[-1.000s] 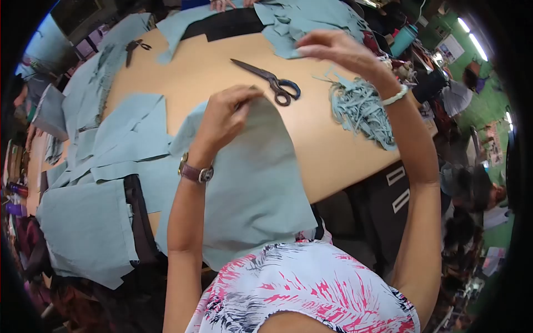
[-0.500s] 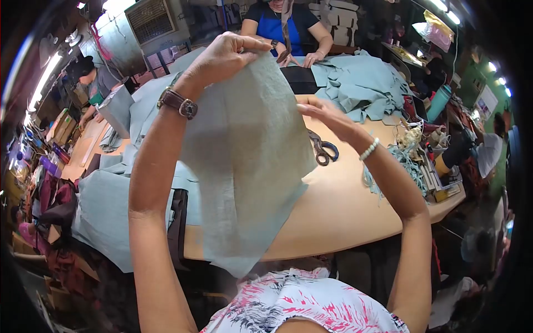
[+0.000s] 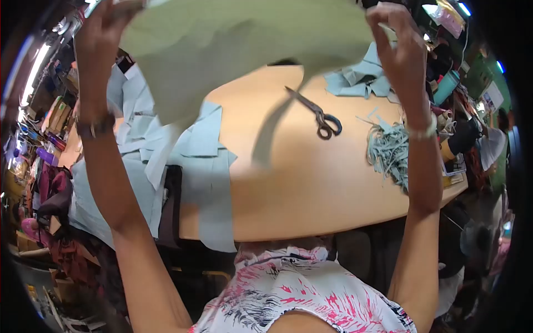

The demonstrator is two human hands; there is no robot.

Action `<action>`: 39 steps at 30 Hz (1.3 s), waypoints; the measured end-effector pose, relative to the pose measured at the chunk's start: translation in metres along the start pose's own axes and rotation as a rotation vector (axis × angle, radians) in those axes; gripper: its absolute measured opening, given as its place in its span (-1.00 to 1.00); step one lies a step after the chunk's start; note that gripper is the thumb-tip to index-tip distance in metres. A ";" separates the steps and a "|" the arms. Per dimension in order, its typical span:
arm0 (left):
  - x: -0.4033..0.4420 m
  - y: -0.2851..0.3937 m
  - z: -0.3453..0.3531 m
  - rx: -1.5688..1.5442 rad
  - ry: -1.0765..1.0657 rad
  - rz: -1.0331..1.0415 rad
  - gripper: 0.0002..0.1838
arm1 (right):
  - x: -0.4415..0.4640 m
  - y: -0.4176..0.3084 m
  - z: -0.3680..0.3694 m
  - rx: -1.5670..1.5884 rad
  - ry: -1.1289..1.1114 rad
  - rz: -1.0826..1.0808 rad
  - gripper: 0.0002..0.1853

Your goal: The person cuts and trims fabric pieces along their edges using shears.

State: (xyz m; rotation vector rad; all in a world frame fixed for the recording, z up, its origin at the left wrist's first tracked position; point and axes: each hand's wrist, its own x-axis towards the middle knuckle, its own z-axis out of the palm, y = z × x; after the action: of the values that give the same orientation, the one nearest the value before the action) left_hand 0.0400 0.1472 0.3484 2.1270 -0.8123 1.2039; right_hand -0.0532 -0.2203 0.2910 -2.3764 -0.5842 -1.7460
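Observation:
A wide piece of grey-green cloth (image 3: 239, 44) is stretched in the air between my raised hands, blurred by motion, its lower edge hanging over the table. My left hand (image 3: 114, 25), with a watch at the wrist, grips its left corner at the top left. At the top right my right hand (image 3: 394, 30), with a pale bracelet, pinches the other end between fingers and thumb. Beneath the cloth, dark scissors (image 3: 317, 112) lie on the wooden table (image 3: 311, 188), their blades pointing up and left.
Pale blue-green cloth pieces (image 3: 202, 136) lie at the left, some hanging over the front edge. A heap of thin cloth strips (image 3: 390, 154) is at the right. More crumpled cloth (image 3: 361, 80) lies at the back right, with a teal bottle (image 3: 447, 87) beyond.
Both hands have moved up and apart, and the cloth, earlier hanging from my left hand, is now spread between them. My right hand has taken hold of its other end.

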 end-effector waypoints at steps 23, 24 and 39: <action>-0.254 0.123 0.112 -0.699 -0.871 -0.295 -0.64 | -0.237 -0.080 -0.002 0.164 -0.690 0.355 -0.66; -0.252 0.121 0.102 -0.726 -0.941 -0.345 -0.68 | -0.242 -0.060 0.005 0.132 -0.712 0.335 -0.67; -0.352 0.084 0.048 -1.241 0.377 -1.734 -0.60 | -0.126 -0.162 0.247 0.490 -0.610 -0.181 -0.61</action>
State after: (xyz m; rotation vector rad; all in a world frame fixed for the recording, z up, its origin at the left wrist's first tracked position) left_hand -0.1407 0.1377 0.0315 0.7786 0.4858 -0.0380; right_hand 0.0722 -0.0183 0.0745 -2.4957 -1.1726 -0.7479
